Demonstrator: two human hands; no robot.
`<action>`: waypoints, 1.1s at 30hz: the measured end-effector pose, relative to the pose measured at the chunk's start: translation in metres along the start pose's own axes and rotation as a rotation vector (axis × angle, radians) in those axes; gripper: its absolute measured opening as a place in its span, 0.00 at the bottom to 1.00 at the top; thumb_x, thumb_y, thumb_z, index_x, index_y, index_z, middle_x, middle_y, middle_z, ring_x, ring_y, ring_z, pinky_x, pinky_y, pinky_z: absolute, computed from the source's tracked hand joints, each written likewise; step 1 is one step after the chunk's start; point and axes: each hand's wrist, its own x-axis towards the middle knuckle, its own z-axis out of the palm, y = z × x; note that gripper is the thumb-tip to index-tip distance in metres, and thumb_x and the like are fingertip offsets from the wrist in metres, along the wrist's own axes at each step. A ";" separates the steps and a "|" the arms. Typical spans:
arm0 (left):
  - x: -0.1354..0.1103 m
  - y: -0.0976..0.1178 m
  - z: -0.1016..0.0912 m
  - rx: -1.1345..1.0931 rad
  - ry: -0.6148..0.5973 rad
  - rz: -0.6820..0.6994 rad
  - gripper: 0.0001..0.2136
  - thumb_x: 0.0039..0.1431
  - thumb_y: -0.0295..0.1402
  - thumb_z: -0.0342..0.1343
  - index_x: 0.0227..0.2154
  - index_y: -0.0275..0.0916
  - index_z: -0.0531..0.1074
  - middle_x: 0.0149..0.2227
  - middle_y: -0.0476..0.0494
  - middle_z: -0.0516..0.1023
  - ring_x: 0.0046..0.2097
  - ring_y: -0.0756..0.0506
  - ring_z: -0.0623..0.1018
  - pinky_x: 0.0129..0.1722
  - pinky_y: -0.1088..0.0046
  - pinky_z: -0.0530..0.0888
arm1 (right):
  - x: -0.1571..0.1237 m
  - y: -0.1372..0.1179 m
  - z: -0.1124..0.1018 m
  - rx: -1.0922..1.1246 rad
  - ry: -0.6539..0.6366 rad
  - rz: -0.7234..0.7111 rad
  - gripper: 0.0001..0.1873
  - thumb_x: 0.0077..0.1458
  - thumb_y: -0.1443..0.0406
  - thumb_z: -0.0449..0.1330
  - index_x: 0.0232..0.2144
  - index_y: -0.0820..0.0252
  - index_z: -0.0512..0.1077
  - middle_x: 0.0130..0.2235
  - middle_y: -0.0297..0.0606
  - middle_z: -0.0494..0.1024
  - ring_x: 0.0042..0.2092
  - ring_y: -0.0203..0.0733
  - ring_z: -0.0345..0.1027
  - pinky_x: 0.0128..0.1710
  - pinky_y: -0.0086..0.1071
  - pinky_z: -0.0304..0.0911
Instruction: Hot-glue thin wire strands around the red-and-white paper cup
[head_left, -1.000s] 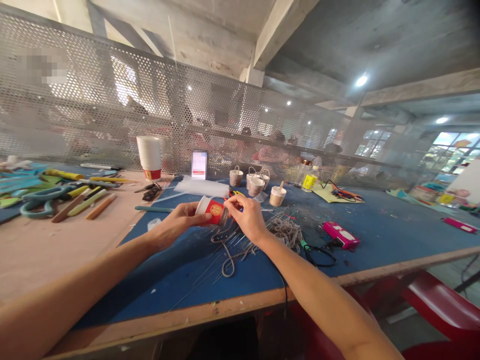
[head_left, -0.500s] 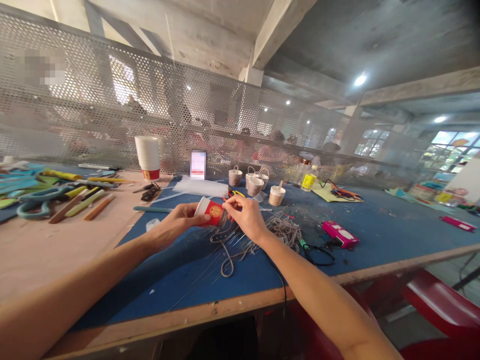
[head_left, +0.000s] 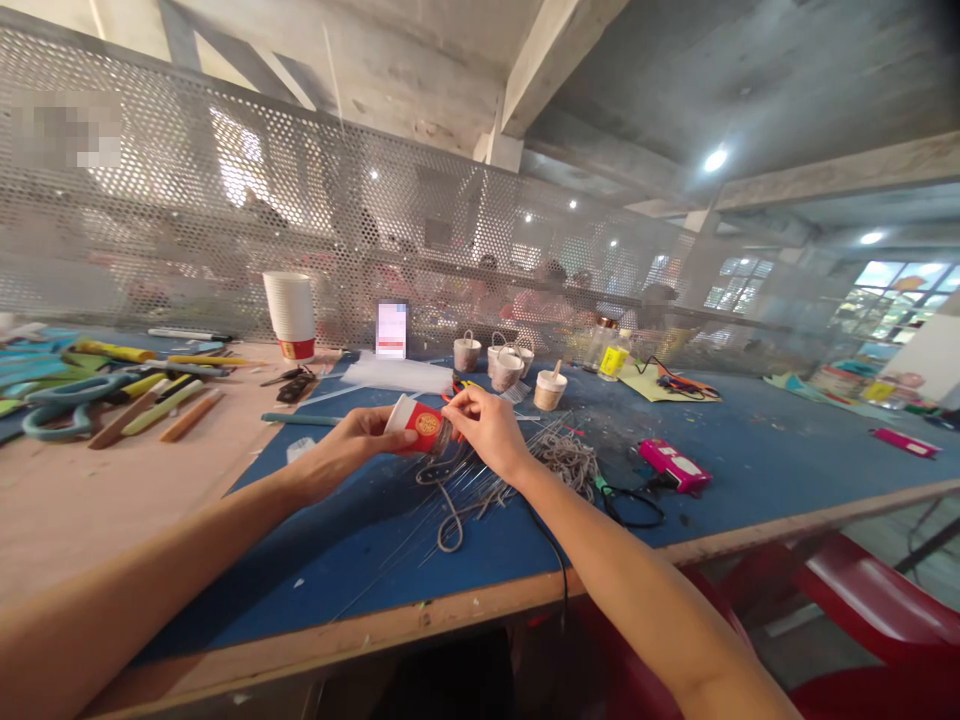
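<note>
My left hand is closed around a red and white paper cup, tilted on its side with its white part toward the left. At the cup's right end, the fingers of my right hand are pinched together; what is between them is hidden or too small to make out. Grey cord loops on the blue mat just below the cup. A tangled heap of the cord and thin clear strands lie to the right of it. Pliers with red and yellow handles rest behind my right hand.
Several small cups with cord handles stand behind, near a cup holding a stick. A stack of paper cups and a lit phone are further left. Scissors and tools lie at left; a pink device sits right.
The whole view has shifted slightly, so things appear a little further left. Both hands keep nearly the same pose at the cup.
</note>
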 end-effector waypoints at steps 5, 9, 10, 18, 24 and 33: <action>-0.001 0.004 0.002 -0.021 -0.018 -0.013 0.15 0.54 0.43 0.69 0.42 0.42 0.86 0.43 0.41 0.88 0.43 0.36 0.83 0.49 0.61 0.76 | 0.000 0.004 0.002 0.025 0.009 0.035 0.07 0.61 0.61 0.63 0.31 0.55 0.71 0.22 0.28 0.77 0.25 0.38 0.74 0.30 0.29 0.70; -0.002 0.005 0.002 -0.004 -0.008 -0.007 0.15 0.55 0.43 0.68 0.42 0.42 0.86 0.43 0.41 0.88 0.43 0.36 0.83 0.49 0.61 0.76 | 0.003 0.010 0.002 0.027 0.040 0.047 0.09 0.62 0.59 0.62 0.31 0.56 0.73 0.25 0.31 0.80 0.28 0.39 0.76 0.31 0.29 0.70; -0.002 0.005 0.002 -0.002 0.003 -0.001 0.15 0.55 0.43 0.69 0.42 0.42 0.86 0.43 0.41 0.88 0.43 0.36 0.83 0.49 0.61 0.76 | 0.004 0.012 0.002 0.029 0.054 0.049 0.11 0.64 0.57 0.61 0.32 0.56 0.74 0.27 0.32 0.81 0.29 0.40 0.77 0.32 0.30 0.70; -0.002 0.004 0.001 -0.096 0.040 -0.019 0.17 0.54 0.44 0.70 0.44 0.40 0.85 0.45 0.38 0.88 0.43 0.37 0.84 0.46 0.62 0.78 | 0.009 0.013 -0.003 0.383 -0.070 0.237 0.28 0.70 0.44 0.48 0.43 0.58 0.75 0.25 0.34 0.80 0.29 0.43 0.79 0.36 0.35 0.75; 0.000 0.003 -0.002 -0.116 0.105 0.001 0.16 0.53 0.44 0.71 0.41 0.39 0.85 0.45 0.38 0.88 0.46 0.37 0.84 0.52 0.61 0.76 | 0.007 0.011 0.000 0.308 -0.171 0.195 0.26 0.60 0.45 0.64 0.48 0.58 0.73 0.39 0.39 0.84 0.34 0.42 0.82 0.33 0.30 0.73; 0.001 0.004 0.002 -0.309 0.131 -0.005 0.14 0.52 0.36 0.71 0.41 0.37 0.84 0.44 0.39 0.88 0.47 0.38 0.84 0.55 0.63 0.76 | 0.006 0.014 0.005 0.319 -0.147 0.124 0.21 0.54 0.58 0.71 0.48 0.58 0.73 0.38 0.35 0.82 0.33 0.39 0.80 0.37 0.31 0.74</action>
